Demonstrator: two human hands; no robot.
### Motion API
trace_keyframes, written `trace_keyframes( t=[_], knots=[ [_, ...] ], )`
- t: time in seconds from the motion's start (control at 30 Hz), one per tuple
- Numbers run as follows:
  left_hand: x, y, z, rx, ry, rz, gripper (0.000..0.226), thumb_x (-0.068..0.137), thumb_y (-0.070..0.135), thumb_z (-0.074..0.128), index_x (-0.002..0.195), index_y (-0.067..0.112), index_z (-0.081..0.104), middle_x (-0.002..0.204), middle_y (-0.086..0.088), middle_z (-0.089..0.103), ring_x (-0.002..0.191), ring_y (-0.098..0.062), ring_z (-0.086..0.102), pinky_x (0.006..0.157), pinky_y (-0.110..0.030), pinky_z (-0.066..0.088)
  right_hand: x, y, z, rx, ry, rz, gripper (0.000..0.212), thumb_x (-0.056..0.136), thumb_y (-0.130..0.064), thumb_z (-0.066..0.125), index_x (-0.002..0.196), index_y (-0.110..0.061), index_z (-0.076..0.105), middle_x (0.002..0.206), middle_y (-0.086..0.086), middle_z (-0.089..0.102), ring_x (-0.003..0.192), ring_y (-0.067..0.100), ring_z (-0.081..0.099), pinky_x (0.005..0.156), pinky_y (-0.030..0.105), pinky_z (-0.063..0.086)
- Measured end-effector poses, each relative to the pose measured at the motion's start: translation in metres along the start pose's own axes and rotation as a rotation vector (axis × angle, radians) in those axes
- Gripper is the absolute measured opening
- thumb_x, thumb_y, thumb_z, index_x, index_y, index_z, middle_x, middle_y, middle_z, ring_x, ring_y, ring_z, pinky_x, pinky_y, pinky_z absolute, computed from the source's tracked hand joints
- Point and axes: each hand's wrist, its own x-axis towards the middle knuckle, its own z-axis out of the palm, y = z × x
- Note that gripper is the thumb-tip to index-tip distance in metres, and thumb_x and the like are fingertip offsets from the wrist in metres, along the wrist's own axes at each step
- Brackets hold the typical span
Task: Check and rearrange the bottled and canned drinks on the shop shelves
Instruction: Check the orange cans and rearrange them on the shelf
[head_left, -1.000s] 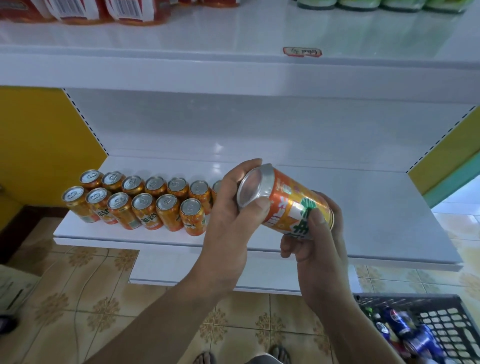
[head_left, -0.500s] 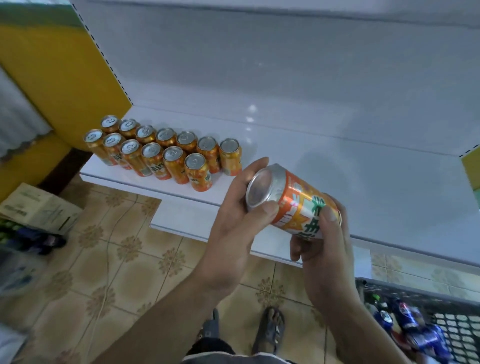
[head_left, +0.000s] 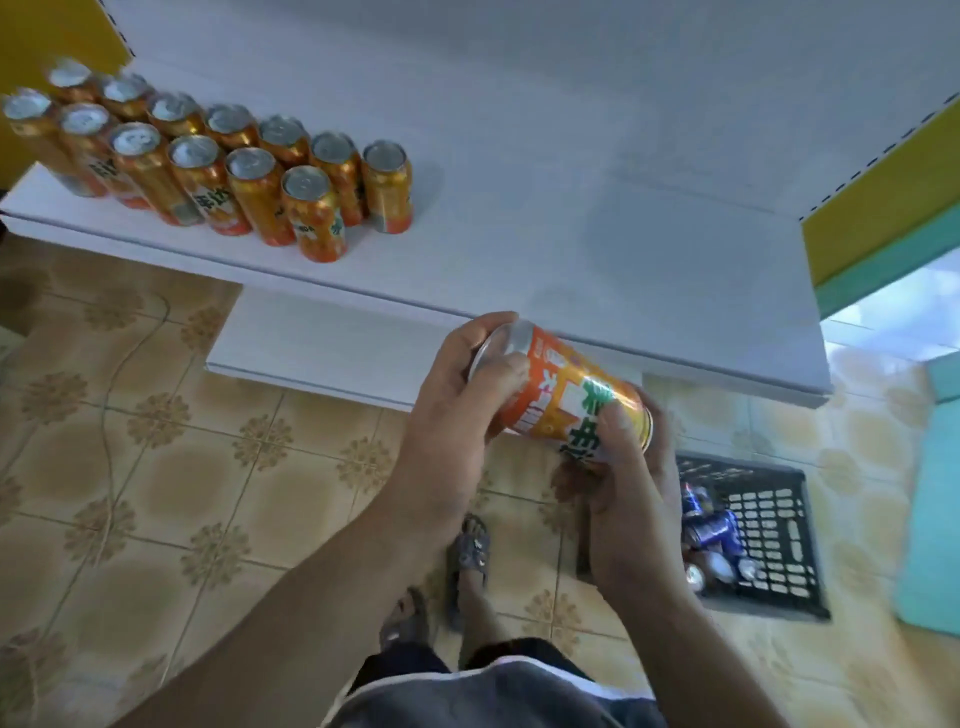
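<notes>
Head view, looking steeply down at a white shelf (head_left: 571, 234) and the tiled floor (head_left: 156, 467) below it. At the far left, against a yellow side panel (head_left: 52, 31), a group of orange cans (head_left: 253, 192) stands upright on the shelf in two close rows that run diagonally toward the middle. Their silver tops face up, and the last can of the back row stands slightly apart from its neighbour. The rest of the shelf to their right is bare white. A shorter lower shelf (head_left: 322, 343) juts out beneath it.

Near the middle, just in front of the shelf's front edge, the left hand (head_left: 452, 415) has its grip clamped round the silver top end of one more orange can (head_left: 571, 395). This can is held in the air, tilted almost on its side, with its top toward the left and its label facing up. The right hand (head_left: 628, 499) has its grip clamped on the can's lower end, thumb (head_left: 615, 426) pressed on the label.

Below the hands, a sandalled foot (head_left: 470, 551) stands on the tiles. To the right, a dark plastic basket (head_left: 769, 519) sits on the floor with a few blue cans (head_left: 714, 530) lying in its left end, partly hidden by the right forearm. A teal wall (head_left: 935, 519) fills the right edge.
</notes>
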Motion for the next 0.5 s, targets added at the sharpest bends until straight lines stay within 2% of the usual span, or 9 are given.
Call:
trace_keyframes(
  t=[0.13, 0.2, 0.27, 0.33, 0.4, 0.5],
  knots=[
    [-0.026, -0.041, 0.016, 0.012, -0.043, -0.148, 0.043, 0.079, 0.037, 0.064, 0.121, 0.024, 0.061, 0.114, -0.008, 0.064, 0.101, -0.018, 0.067, 0.084, -0.031, 0.054, -0.025, 0.013, -0.042, -0.053, 0.110, 0.121, 0.058, 0.061, -0.062, 0.075, 0.110, -0.033, 0.062, 0.082, -0.004, 0.070, 0.065, 0.013, 0.063, 0.055, 0.028, 0.053],
    [-0.032, -0.058, 0.027, 0.069, -0.047, -0.201, 0.044, 0.082, 0.038, 0.063, 0.123, 0.023, 0.059, 0.113, -0.007, 0.064, 0.097, -0.013, 0.068, 0.081, -0.026, 0.055, -0.031, 0.019, -0.064, -0.099, 0.142, 0.186, 0.055, 0.069, -0.061, 0.071, 0.113, -0.030, 0.062, 0.079, -0.006, 0.071, 0.061, 0.011, 0.064, 0.053, 0.027, 0.052],
    [-0.032, -0.081, 0.039, 0.161, -0.040, -0.256, 0.042, 0.088, 0.037, 0.067, 0.125, 0.019, 0.058, 0.113, -0.008, 0.064, 0.094, -0.011, 0.067, 0.075, -0.020, 0.055, -0.029, 0.027, -0.090, -0.098, 0.162, 0.264, 0.053, 0.077, -0.056, 0.075, 0.116, -0.023, 0.061, 0.082, 0.002, 0.070, 0.057, 0.012, 0.062, 0.051, 0.026, 0.051],
    [-0.031, -0.111, 0.054, 0.259, -0.017, -0.340, 0.040, 0.088, 0.040, 0.063, 0.122, 0.020, 0.059, 0.111, -0.007, 0.064, 0.095, -0.012, 0.066, 0.069, -0.015, 0.054, -0.023, 0.038, -0.124, -0.084, 0.181, 0.359, 0.046, 0.084, -0.050, 0.070, 0.115, -0.018, 0.060, 0.084, 0.008, 0.066, 0.053, 0.013, 0.059, 0.049, 0.025, 0.047],
    [-0.029, -0.149, 0.071, 0.342, 0.004, -0.422, 0.039, 0.086, 0.046, 0.059, 0.119, 0.024, 0.060, 0.108, -0.005, 0.064, 0.098, -0.015, 0.065, 0.069, -0.015, 0.054, -0.015, 0.055, -0.167, -0.077, 0.190, 0.457, 0.032, 0.093, -0.040, 0.065, 0.113, -0.017, 0.059, 0.083, 0.009, 0.065, 0.052, 0.015, 0.057, 0.049, 0.025, 0.046],
    [-0.025, -0.219, 0.100, 0.451, 0.033, -0.534, 0.032, 0.096, 0.044, 0.055, 0.119, 0.024, 0.063, 0.107, -0.004, 0.067, 0.098, -0.016, 0.066, 0.076, -0.021, 0.055, 0.002, 0.089, -0.241, -0.090, 0.203, 0.584, 0.031, 0.095, -0.036, 0.066, 0.117, -0.016, 0.057, 0.086, 0.013, 0.066, 0.051, 0.016, 0.056, 0.047, 0.024, 0.047]
  ],
)
